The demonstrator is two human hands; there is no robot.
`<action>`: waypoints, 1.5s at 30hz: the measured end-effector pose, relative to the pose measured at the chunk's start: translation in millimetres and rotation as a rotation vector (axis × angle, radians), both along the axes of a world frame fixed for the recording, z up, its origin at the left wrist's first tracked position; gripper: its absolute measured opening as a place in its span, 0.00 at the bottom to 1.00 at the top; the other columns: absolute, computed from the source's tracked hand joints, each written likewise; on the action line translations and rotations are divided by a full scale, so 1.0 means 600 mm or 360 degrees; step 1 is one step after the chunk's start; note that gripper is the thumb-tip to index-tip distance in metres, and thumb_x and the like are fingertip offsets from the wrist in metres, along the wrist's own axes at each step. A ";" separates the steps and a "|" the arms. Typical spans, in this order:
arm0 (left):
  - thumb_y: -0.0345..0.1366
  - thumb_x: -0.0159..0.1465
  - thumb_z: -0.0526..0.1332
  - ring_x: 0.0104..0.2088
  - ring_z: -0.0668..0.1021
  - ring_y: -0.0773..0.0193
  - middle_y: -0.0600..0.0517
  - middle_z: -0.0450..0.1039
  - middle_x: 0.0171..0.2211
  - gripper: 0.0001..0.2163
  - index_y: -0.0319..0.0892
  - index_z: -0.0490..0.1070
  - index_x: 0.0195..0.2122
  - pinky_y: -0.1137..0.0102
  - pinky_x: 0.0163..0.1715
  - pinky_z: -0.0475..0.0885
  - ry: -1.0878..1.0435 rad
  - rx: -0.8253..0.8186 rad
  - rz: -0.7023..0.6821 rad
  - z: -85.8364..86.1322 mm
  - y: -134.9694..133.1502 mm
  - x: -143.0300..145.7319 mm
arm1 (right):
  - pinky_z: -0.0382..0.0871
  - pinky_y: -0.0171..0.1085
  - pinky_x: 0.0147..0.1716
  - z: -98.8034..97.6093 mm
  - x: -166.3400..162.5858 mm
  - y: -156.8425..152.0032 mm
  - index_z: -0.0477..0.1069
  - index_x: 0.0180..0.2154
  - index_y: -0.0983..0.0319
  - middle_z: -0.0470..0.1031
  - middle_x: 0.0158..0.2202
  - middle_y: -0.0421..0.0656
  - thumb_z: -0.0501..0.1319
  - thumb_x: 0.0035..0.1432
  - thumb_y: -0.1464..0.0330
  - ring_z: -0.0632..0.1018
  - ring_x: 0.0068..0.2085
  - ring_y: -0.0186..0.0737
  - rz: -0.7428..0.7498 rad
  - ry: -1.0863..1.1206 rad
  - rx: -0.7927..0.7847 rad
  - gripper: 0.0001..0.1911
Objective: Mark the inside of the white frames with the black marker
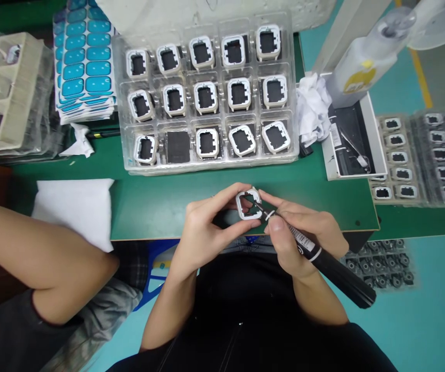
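My left hand (210, 222) is closed on a small white square frame with rounded corners (239, 211), held just over the table's front edge. In my right hand (295, 235) is a black marker pen (338, 271) with a white label, its tip reaching the inner right side of the frame. The right fingertips are close to the frame's edge; whether they touch it I cannot tell. Behind my hands, a clear plastic tray (206, 168) holds similar white frames, one per compartment. One front-row compartment (178, 146) shows only its dark lining.
Left of the tray lie blue-printed sheets (73, 64) and stacked beige trays (24, 93). A white cloth (75, 206) lies near a neighbour's arm (47, 253). At right are crumpled tissue (313, 108), a white box (377, 139), a bottle (365, 64) and more frame trays (419, 155).
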State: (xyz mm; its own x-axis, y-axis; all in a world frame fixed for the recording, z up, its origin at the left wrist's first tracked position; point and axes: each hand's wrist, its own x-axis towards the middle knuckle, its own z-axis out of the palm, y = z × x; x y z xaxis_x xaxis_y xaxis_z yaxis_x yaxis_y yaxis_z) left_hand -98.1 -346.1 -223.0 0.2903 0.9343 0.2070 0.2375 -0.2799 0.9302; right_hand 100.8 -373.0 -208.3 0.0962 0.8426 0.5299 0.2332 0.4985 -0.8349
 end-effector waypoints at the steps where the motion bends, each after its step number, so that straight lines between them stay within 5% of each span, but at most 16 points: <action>1: 0.40 0.69 0.83 0.52 0.94 0.52 0.46 0.91 0.57 0.26 0.47 0.84 0.66 0.63 0.58 0.90 -0.0040 -0.0019 -0.0030 0.001 0.002 -0.001 | 0.96 0.55 0.56 0.001 0.004 -0.001 0.76 0.34 0.54 0.79 0.27 0.31 0.68 0.70 0.77 0.83 0.25 0.37 0.0036 -0.0017 -0.0027 0.13; 7: 0.34 0.71 0.80 0.56 0.93 0.52 0.44 0.90 0.60 0.19 0.46 0.85 0.63 0.66 0.59 0.89 -0.0093 -0.0033 -0.0050 0.005 0.003 0.002 | 0.97 0.53 0.53 -0.007 0.003 0.001 0.73 0.35 0.55 0.78 0.27 0.31 0.69 0.68 0.78 0.82 0.24 0.36 0.0036 0.0095 0.0144 0.14; 13: 0.30 0.72 0.78 0.47 0.90 0.58 0.48 0.90 0.52 0.20 0.49 0.85 0.63 0.66 0.53 0.88 0.0169 0.0258 0.0142 -0.005 -0.007 0.010 | 0.97 0.54 0.54 -0.016 0.003 -0.003 0.77 0.36 0.55 0.80 0.27 0.34 0.69 0.70 0.77 0.86 0.28 0.40 -0.0024 0.0100 0.0058 0.11; 18: 0.32 0.71 0.79 0.44 0.87 0.61 0.47 0.82 0.56 0.21 0.49 0.84 0.64 0.64 0.49 0.88 0.0141 0.0362 0.0226 0.013 0.004 0.008 | 0.97 0.52 0.52 -0.024 -0.002 -0.007 0.75 0.35 0.55 0.78 0.26 0.35 0.69 0.71 0.76 0.89 0.30 0.43 -0.0131 0.0121 0.0072 0.12; 21: 0.38 0.67 0.84 0.49 0.85 0.55 0.46 0.78 0.56 0.22 0.52 0.87 0.61 0.60 0.50 0.87 0.0254 0.0619 0.0465 0.040 0.040 -0.031 | 0.97 0.54 0.51 -0.031 -0.011 -0.006 0.76 0.39 0.56 0.77 0.26 0.34 0.70 0.71 0.75 0.89 0.31 0.43 -0.0215 0.0207 0.0131 0.09; 24: 0.42 0.65 0.85 0.59 0.82 0.47 0.46 0.76 0.55 0.25 0.56 0.88 0.63 0.52 0.62 0.83 0.0496 0.0797 0.0694 0.055 0.093 -0.093 | 0.98 0.57 0.49 -0.040 -0.017 -0.004 0.77 0.45 0.57 0.73 0.25 0.30 0.72 0.70 0.75 0.86 0.27 0.41 -0.0273 0.0312 0.0248 0.08; 28: 0.44 0.66 0.83 0.63 0.80 0.40 0.47 0.79 0.57 0.28 0.55 0.85 0.67 0.43 0.69 0.76 0.0792 0.0712 0.0615 0.055 0.142 -0.147 | 0.98 0.57 0.48 -0.049 -0.019 -0.004 0.77 0.46 0.57 0.73 0.26 0.30 0.72 0.70 0.75 0.85 0.27 0.40 -0.0256 0.0320 0.0225 0.09; 33: 0.42 0.68 0.81 0.65 0.78 0.34 0.43 0.80 0.58 0.21 0.56 0.86 0.61 0.38 0.71 0.73 0.0886 0.0696 0.0580 0.076 0.144 -0.110 | 0.97 0.55 0.46 -0.049 -0.019 -0.005 0.77 0.46 0.56 0.75 0.26 0.31 0.73 0.70 0.73 0.86 0.27 0.42 -0.0285 0.0321 0.0199 0.09; 38: 0.42 0.67 0.81 0.65 0.77 0.30 0.40 0.77 0.55 0.16 0.46 0.87 0.54 0.35 0.70 0.70 0.1156 0.0593 0.0394 0.095 0.162 -0.058 | 0.97 0.52 0.43 -0.044 -0.023 -0.003 0.76 0.43 0.55 0.76 0.25 0.32 0.72 0.72 0.71 0.88 0.28 0.44 -0.0315 0.0284 0.0188 0.07; 45: 0.40 0.67 0.81 0.62 0.78 0.38 0.45 0.79 0.52 0.14 0.48 0.78 0.46 0.45 0.66 0.75 0.1163 0.0477 0.0567 0.104 0.151 -0.028 | 0.97 0.52 0.43 -0.044 -0.026 -0.002 0.75 0.43 0.54 0.75 0.24 0.31 0.71 0.72 0.70 0.88 0.29 0.44 -0.0331 0.0288 0.0202 0.07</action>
